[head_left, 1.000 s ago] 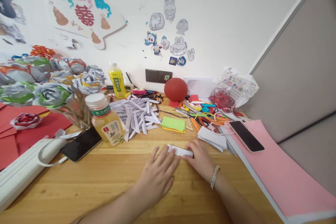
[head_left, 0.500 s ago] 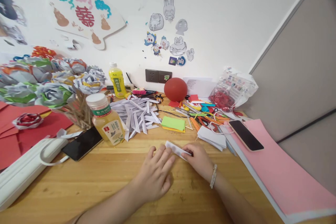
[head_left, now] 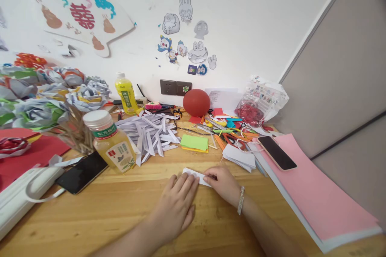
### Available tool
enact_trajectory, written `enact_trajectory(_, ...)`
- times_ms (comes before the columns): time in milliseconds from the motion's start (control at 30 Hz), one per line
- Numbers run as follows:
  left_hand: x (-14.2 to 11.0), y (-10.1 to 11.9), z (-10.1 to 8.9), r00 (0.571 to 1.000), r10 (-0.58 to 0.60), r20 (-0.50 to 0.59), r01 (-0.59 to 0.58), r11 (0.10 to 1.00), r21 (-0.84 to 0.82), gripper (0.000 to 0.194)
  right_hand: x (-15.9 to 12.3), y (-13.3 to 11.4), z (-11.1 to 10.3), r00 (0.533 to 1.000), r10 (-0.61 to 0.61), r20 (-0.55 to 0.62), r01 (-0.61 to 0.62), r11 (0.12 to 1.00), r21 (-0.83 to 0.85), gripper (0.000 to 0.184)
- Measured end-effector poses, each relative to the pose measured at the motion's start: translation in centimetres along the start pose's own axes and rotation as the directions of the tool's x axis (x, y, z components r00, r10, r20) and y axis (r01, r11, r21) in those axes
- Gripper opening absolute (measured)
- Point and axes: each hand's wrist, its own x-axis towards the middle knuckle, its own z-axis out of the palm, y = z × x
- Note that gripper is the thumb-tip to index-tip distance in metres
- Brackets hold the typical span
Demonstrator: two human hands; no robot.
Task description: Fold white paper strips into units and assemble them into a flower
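Note:
A narrow folded white paper strip (head_left: 201, 177) lies slantwise on the wooden table in front of me. My left hand (head_left: 175, 208) rests with its fingers stretched out, the fingertips pressed flat on the left part of the strip. The right end of the strip is pinched between the thumb and fingers of my right hand (head_left: 223, 185), which wears a beaded bracelet at the wrist. Behind my hands sit a pad of green paper slips (head_left: 194, 142) and a small stack of white paper (head_left: 239, 157).
A heap of folded white strips (head_left: 153, 134) lies beyond my left hand, beside a tea bottle (head_left: 113, 144). Paper flowers (head_left: 40, 112) stand at the left, near a phone (head_left: 83, 172) and a power strip (head_left: 28, 198). Another phone (head_left: 276, 152) lies on pink paper (head_left: 325, 196) at the right.
My left fingertips have moved onto the strip, covering part of it. My right fingers have shifted slightly along its right end. The whole view has turned a little to the right.

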Motion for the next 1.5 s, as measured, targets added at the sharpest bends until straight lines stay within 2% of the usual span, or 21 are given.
enact_trajectory(67, 0.0, 0.0, 0.0, 1.0, 0.0, 0.009, 0.0, 1.0, -0.005, 0.05, 0.0, 0.1, 0.0, 0.999, -0.036, -0.005, 0.035, 0.999, -0.037, 0.016)
enact_trajectory(200, 0.2, -0.2, -0.1, 1.0, 0.012, 0.012, -0.011, 0.999, -0.043, 0.048, -0.1, 0.3, 0.2, 0.99, -0.11, -0.087, 0.1, 0.988, -0.114, 0.013)
enact_trajectory(433, 0.1, -0.3, 0.1, 0.998, 0.023, -0.053, -0.024, 1.0, -0.018, 0.046, 0.0, 0.4, 0.2, 0.995, 0.019, -0.094, -0.023, 0.999, -0.044, 0.015)
enact_trajectory(767, 0.3, -0.3, 0.2, 0.998, 0.015, -0.062, -0.014, 1.0, 0.005, 0.047, 0.0, 0.3, 0.2, 0.99, -0.075, -0.118, 0.06, 0.99, -0.13, 0.007)
enact_trajectory(867, 0.2, -0.2, 0.4, 0.997, 0.017, -0.069, -0.016, 1.0, 0.013, 0.046, -0.2, 0.3, 0.6, 0.987, -0.104, -0.125, 0.082, 0.983, -0.164, 0.018)
enact_trajectory(967, 0.0, -0.3, 0.7, 0.996, 0.015, -0.084, -0.013, 1.0, 0.027, 0.045, -0.4, 0.3, 0.6, 0.988, -0.098, -0.12, 0.076, 0.981, -0.18, 0.021)
enact_trajectory(1133, -0.6, -1.3, 0.9, 0.99, 0.087, -0.111, -0.083, 0.996, 0.045, 0.047, -0.7, 0.9, -0.7, 0.997, -0.043, -0.071, 0.03, 0.985, -0.167, 0.029)
enact_trajectory(1233, -0.7, -2.3, 0.4, 0.991, 0.109, -0.081, -0.111, 0.993, -0.027, 0.044, -0.7, 1.3, -1.6, 0.999, -0.046, -0.023, 0.042, 0.986, -0.161, 0.032)
enact_trajectory(1367, -0.4, -3.1, -0.1, 0.994, 0.107, -0.026, -0.108, 0.991, -0.084, 0.041, -0.5, 1.5, -2.0, 0.998, -0.061, -0.002, 0.059, 0.984, -0.168, 0.024)
enact_trajectory(1500, 0.3, -3.0, 0.1, 0.992, 0.097, -0.082, -0.099, 0.995, -0.022, 0.038, -0.3, 1.3, -1.6, 0.997, -0.053, -0.053, 0.045, 0.987, -0.153, 0.016)
